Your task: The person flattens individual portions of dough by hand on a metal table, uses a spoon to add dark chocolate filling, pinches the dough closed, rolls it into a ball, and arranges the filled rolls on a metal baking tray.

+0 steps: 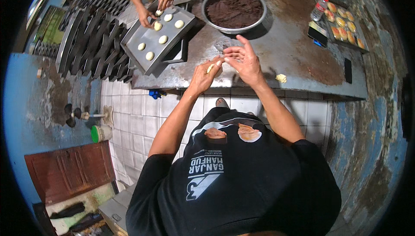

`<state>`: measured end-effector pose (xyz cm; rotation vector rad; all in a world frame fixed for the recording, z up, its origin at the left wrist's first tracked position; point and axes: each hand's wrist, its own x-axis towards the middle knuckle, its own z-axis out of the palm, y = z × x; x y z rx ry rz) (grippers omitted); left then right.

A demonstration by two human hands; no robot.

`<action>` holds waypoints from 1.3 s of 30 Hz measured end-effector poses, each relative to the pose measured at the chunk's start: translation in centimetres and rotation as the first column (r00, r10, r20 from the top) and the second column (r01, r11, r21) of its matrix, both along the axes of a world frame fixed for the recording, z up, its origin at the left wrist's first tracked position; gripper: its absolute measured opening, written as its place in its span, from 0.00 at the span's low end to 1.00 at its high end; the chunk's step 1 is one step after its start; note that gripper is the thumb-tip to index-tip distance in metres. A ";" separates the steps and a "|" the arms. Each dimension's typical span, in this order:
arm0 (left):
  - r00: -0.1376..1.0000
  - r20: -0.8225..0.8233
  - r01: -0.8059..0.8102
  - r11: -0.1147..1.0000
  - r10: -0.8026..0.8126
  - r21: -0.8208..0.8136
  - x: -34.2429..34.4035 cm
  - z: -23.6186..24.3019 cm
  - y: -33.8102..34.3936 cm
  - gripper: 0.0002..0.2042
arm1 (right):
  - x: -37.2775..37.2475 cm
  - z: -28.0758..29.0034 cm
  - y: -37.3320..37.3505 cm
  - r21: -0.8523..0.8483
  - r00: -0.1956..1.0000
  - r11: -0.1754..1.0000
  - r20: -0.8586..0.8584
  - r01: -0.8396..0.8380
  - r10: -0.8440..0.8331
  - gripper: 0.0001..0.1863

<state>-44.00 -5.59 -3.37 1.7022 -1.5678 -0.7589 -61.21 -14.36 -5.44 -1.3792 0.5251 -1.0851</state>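
My left hand [203, 78] is curled around a piece of pale dough [210, 68], which shows between its thumb and fingers above the near edge of the metal table [285, 56]. Close beside it is my right hand [246, 65], its fingers apart and the index finger raised. Its lower fingertips meet the left hand's fingertips, and I cannot make out anything held in them. A small lump of dough [281, 78] lies on the table to the right. Beyond my hands stands a large metal bowl [207, 19] of dark brown crumbly filling [235, 12].
A co-worker's hands [146, 16] touch dough balls on a tilted metal tray [136, 61] at the far left. Stacked trays [93, 48] stand beside it. On the right are a tray of baked buns [362, 46], a bottle [319, 9] and a dark phone [348, 70].
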 end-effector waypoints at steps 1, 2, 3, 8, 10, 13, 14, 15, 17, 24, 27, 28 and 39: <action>0.990 -0.120 -0.057 0.986 0.076 0.155 0.1 1.0 0.2 0.23 | 0.3 -0.2 -0.7 0.111 0.998 0.992 -0.016 -0.059 0.061 0.38; 0.988 -0.131 -0.059 0.986 0.080 0.159 0.5 0.9 0.5 0.25 | 0.8 -0.4 -1.5 0.147 0.971 0.967 -0.088 -0.208 0.222 0.38; 0.985 -0.148 -0.063 0.984 0.088 0.164 0.7 0.4 1.0 0.27 | 1.3 0.4 -2.2 0.194 0.910 0.916 -0.160 -0.350 0.382 0.37; 0.887 -0.462 0.054 0.991 0.007 0.119 5.3 -0.1 2.1 0.34 | 6.6 3.0 -1.5 -0.046 0.758 0.851 -0.482 -0.522 0.439 0.25; 0.794 -0.580 -0.105 0.981 0.181 0.162 7.3 1.2 1.8 0.29 | 9.4 0.8 -0.7 0.093 0.931 0.956 -0.218 -0.279 0.292 0.23; 0.557 -0.784 -0.237 0.957 0.275 0.168 11.8 0.1 1.1 0.32 | 13.7 -0.9 1.0 -0.457 0.946 0.888 -0.306 -0.050 -0.104 0.27; 0.367 -0.889 -0.189 0.958 0.274 0.218 13.7 -1.4 1.2 0.34 | 15.9 -0.4 2.0 -0.503 0.920 0.849 -0.387 -0.160 -0.056 0.30; 0.232 -0.940 -0.176 0.961 0.249 0.212 14.6 -1.6 1.0 0.34 | 18.2 -1.8 1.9 -0.515 0.926 0.844 -0.373 -0.147 -0.066 0.31; 0.058 -0.989 -0.191 0.974 0.136 0.123 17.2 -3.1 0.6 0.37 | 23.5 -3.0 1.8 -0.209 0.926 0.969 -0.375 -0.129 0.043 0.30; 0.371 -0.826 -0.614 0.779 0.425 0.126 31.6 -3.9 -1.2 0.22 | 40.0 0.0 0.1 0.430 0.789 0.729 -0.061 -0.532 0.612 0.19; 0.171 -0.851 -0.629 0.720 0.497 0.294 38.7 -5.0 -1.4 0.23 | 48.6 -1.7 -2.1 0.787 0.752 0.436 0.053 -0.436 0.657 0.20; 0.099 -0.865 -0.637 0.699 0.492 0.324 40.7 -5.1 -1.7 0.25 | 51.0 -5.3 -5.1 0.787 0.676 0.492 -0.133 -0.372 0.724 0.21; 0.130 -0.762 -0.795 0.525 0.635 0.303 52.6 -9.3 9.6 0.22 | 75.8 -17.0 -22.4 -0.662 0.567 0.449 -0.748 -0.600 -0.346 0.31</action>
